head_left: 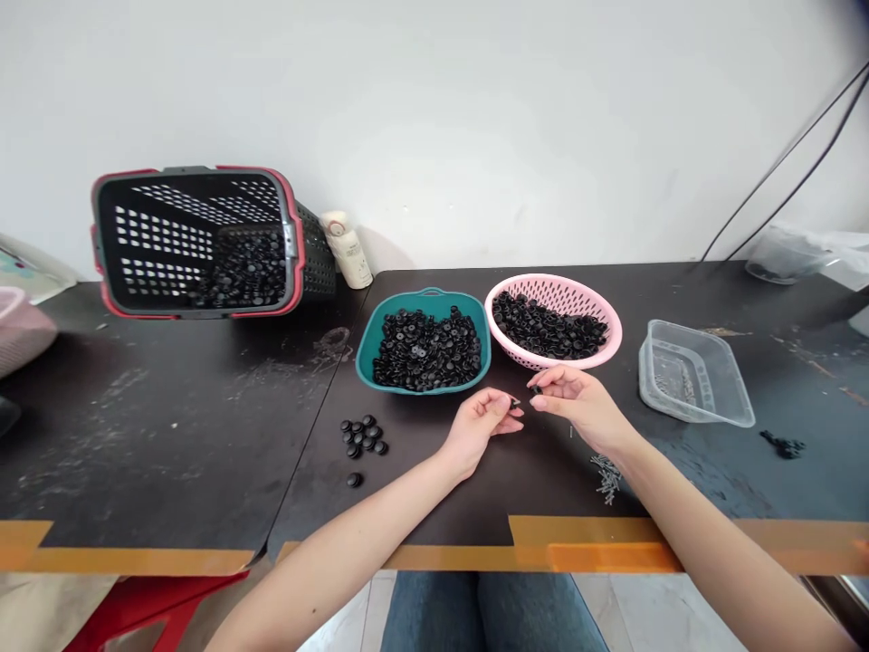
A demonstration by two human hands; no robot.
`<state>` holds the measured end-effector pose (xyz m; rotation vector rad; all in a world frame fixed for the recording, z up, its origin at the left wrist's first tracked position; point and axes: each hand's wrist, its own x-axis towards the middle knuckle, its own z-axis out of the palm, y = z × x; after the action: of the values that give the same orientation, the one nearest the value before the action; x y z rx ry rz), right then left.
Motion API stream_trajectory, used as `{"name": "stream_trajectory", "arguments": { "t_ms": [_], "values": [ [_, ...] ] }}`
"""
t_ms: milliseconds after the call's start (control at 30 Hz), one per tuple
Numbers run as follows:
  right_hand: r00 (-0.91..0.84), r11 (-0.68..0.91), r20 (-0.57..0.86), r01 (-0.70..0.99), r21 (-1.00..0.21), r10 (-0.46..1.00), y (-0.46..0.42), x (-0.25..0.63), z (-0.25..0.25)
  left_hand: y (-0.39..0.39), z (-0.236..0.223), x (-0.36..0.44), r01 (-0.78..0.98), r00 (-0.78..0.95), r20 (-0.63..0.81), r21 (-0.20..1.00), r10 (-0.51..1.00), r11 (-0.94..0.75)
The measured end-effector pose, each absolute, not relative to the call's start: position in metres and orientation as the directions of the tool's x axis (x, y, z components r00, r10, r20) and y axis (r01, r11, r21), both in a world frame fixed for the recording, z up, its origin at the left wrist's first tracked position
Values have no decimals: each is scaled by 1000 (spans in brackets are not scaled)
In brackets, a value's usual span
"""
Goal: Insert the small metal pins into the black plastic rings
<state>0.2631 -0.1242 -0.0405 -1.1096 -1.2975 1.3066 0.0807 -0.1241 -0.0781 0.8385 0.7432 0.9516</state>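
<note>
My left hand (483, 424) is closed in a pinch on a small metal pin (516, 402) with a dark piece at its base. Just to its right, my right hand (577, 404) pinches a small black plastic part (536, 390). The two hands are close but apart, over the table in front of the baskets. Behind the left hand stands a teal basket (362, 349) full of black round caps (427, 353). A pink basket (615, 330) with black parts (543, 326) is behind the right hand. Loose metal pins (607, 478) lie below the right wrist.
Several assembled black caps (365, 435) lie on the table at left. A clear plastic tub (733, 407) with some pins stands at right, near a small black pile (783, 445). A tipped dark basket (299, 263) and a white bottle (351, 257) are at back left.
</note>
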Motion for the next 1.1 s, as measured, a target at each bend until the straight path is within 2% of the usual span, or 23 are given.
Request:
{"name": "stream_trajectory", "arguments": {
  "t_ms": [67,167,300,400,600,1100],
  "values": [
    [-142,-60,-47,-89,-994,989,-124,261,-49,-126,-78,81,-364,344,-161,885,925,289],
    [-169,-123,-103,-114,-986,980,-124,260,-52,-130,-76,80,-273,223,-55,955,973,117],
    [-156,-73,-53,-131,-989,986,-128,258,-52,-136,-76,76,-58,141,167,985,976,-160],
    [-154,-38,-18,-132,-990,988,-129,257,-55,-138,-75,75,42,142,256,964,956,-264],
    [-190,-73,-46,-136,-988,981,-129,258,-58,-137,-71,75,112,130,299,943,945,-314],
    [-244,-65,-21,-174,-983,970,-134,255,-59,-136,-75,74,90,149,327,935,933,-342]
  ]
}}
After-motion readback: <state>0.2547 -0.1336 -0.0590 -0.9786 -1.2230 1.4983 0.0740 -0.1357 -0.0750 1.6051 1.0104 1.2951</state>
